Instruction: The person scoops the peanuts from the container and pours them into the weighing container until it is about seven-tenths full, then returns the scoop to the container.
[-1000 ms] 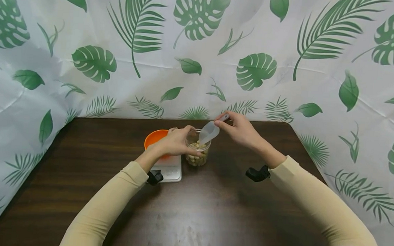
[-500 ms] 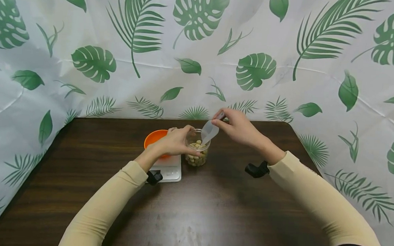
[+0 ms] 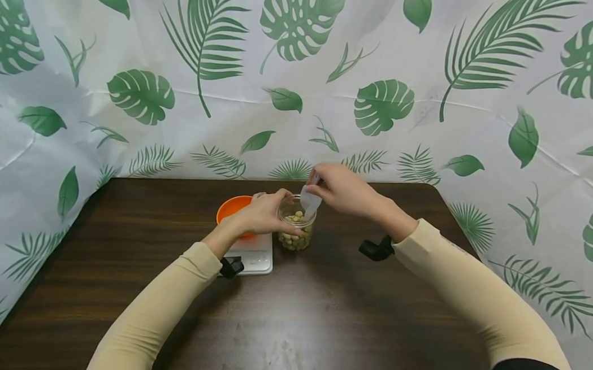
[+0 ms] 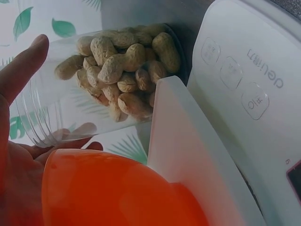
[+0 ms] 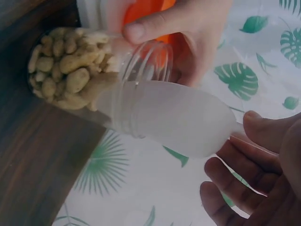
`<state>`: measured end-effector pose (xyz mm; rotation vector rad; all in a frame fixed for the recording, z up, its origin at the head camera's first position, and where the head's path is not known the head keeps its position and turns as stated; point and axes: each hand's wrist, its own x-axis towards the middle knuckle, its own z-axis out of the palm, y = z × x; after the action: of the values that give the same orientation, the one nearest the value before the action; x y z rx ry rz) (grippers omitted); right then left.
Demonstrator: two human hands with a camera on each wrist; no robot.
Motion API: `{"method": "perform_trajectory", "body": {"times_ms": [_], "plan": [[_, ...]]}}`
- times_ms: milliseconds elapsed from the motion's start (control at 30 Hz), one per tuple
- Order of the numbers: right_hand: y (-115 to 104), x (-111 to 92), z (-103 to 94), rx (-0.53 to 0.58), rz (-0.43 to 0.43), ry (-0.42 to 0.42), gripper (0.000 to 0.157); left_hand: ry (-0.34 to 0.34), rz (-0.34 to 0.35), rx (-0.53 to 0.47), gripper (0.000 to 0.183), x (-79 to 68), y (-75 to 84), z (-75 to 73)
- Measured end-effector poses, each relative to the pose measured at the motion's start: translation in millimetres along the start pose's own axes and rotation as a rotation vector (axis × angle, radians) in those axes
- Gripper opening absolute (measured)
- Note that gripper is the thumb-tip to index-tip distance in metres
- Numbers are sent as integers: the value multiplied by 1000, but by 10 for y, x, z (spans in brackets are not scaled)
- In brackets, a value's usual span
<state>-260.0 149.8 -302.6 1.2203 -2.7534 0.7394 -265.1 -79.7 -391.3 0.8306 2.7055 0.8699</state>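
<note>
A clear plastic jar (image 5: pixel 126 115), partly filled with unshelled peanuts (image 4: pixel 131 68), stands on the table just right of the scale. My left hand (image 3: pixel 266 213) holds it near the mouth, thumb on the near side and fingers round behind. With thumb and fingers my right hand (image 3: pixel 344 191) pinches the handle of a translucent white scoop (image 5: pixel 186 115). The scoop tilts down, its front end inside the jar and close to the peanuts; whether it carries any cannot be made out. An orange bowl (image 3: pixel 231 207) is beside my left hand, partly hidden by it.
The bowl sits on a white kitchen scale (image 3: pixel 260 257) with buttons at its front. All of this stands toward the back of a dark wooden table (image 3: pixel 287 331). A white cloth (image 3: pixel 322 96) with green leaves hangs behind the table's back edge.
My right hand has moved left, bringing the scoop from above the jar's rim down into its mouth. The left hand and the jar have stayed in place.
</note>
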Motion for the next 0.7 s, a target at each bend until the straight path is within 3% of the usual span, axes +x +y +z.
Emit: {"method": "perform_trajectory", "body": {"times_ms": [167,500,700], "plan": [[27,39,50,-12,8,-42,12,2,2,2,86,2,-5,5],[101,52,56,51,8,-11,12,4,2,8,86,4,-13,1],[80,38,43,35,8,-29,12,2,9,9,85,9,-6,-5]]}}
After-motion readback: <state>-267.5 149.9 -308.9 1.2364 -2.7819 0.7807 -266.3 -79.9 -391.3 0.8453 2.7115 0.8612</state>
